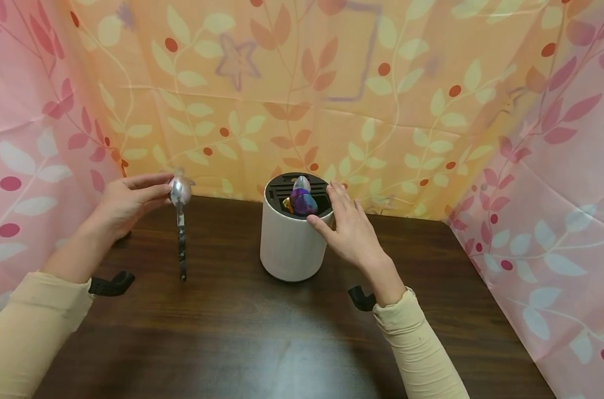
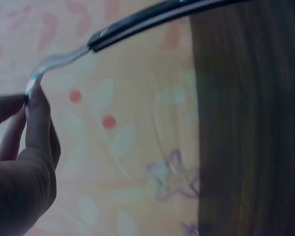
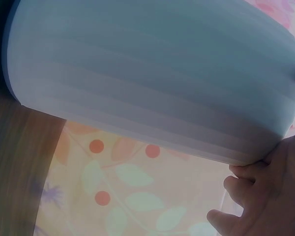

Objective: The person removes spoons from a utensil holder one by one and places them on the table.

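Left: the left hand (image 1: 124,202) pinches a spoon (image 1: 181,228) by its bowl between thumb and fingers; the dark patterned handle hangs downward over the brown table (image 1: 222,316). Spoon is well apart from the holder. Left wrist view agrees: fingertips at the bowl, handle pointing away; its far end is cut off there.

Centre: white round holder (image 1: 292,246), upright on the table, with a black slotted insert (image 1: 281,184) in its top. Standing in it: a silver piece (image 1: 301,184), a purple-blue piece (image 1: 304,204) and a gold piece (image 1: 287,205). Only their upper ends show; exact slots cannot be told.

Right: the right hand (image 1: 352,230) rests against the holder's right side at the rim, fingers extended, thumb toward the near side. Hands well apart.

Progress (judged): several pieces sit in the holder; this spoon is the one visibly outside it. Whether it is being loaded or unloaded, cannot tell; placing is unfinished either way.
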Available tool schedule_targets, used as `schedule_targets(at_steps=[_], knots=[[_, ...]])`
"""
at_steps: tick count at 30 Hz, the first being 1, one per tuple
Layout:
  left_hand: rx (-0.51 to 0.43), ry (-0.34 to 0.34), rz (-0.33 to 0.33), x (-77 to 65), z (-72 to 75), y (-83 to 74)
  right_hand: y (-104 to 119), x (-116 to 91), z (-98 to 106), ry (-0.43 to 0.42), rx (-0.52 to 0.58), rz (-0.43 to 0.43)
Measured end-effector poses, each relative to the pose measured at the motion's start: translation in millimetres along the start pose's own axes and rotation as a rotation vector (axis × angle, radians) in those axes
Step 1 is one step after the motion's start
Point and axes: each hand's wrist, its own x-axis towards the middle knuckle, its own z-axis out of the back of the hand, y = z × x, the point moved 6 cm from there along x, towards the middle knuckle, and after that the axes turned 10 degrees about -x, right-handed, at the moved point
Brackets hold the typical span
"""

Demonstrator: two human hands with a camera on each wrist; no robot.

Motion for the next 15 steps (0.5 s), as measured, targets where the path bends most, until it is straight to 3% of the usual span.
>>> schedule_targets(at_steps=[3,8,15], knots=[[0.015,0.044,0.084,7.8,15.0,3.4,-0.7,-0.1,0.2,-0.006,0.003,-0.002],[0.135,0.071,0.223,17.4,44.1,8.9,-0.5,0.6,0.1,-0.006,0.001,0.006],[0.269,0.084,0.395,20.2,81.7,16.0,-0.1,1.0,0.2,-0.003,0.004,0.009]])
